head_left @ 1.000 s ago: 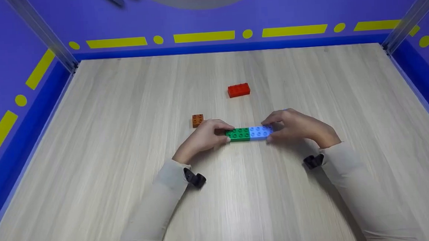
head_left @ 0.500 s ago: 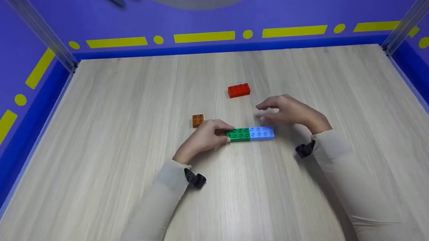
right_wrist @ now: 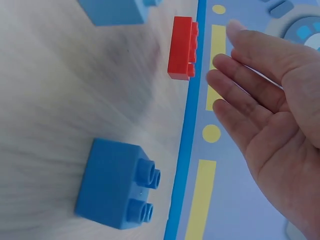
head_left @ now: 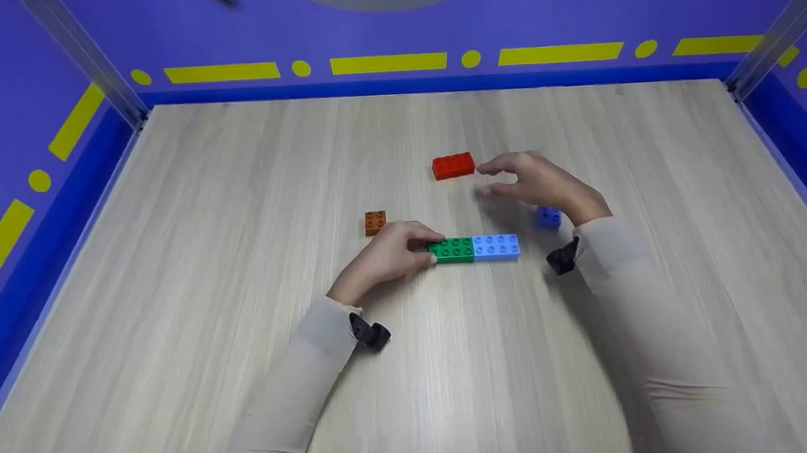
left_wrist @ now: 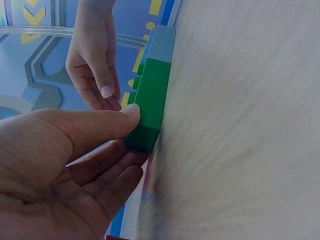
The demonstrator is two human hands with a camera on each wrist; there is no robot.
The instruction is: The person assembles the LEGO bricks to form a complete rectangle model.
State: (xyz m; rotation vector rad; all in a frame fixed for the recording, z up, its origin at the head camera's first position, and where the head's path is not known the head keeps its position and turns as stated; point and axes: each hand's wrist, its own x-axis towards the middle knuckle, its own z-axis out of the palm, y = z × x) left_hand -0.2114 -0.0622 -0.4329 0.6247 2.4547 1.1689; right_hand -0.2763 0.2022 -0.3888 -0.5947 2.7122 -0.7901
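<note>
The green brick [head_left: 453, 250] is pinched by the left hand [head_left: 392, 252], the pale blue brick [head_left: 496, 247] abutted beyond the grip. The right hand [head_left: 541, 182] is spread near the red brick [head_left: 453, 166]. The dark blue brick [right_wrist: 112, 185] near its wrist is shown by the right wrist view, not the left.

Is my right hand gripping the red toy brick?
No, the right hand hovers beside the red toy brick with nothing in its grasp.

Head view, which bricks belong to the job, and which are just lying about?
Likely in the job:
Green brick, pinched by the left hand
Light blue brick, end to end with it
Red brick, near the right hand

Apparently lying about:
Orange brick
Dark blue brick
</note>
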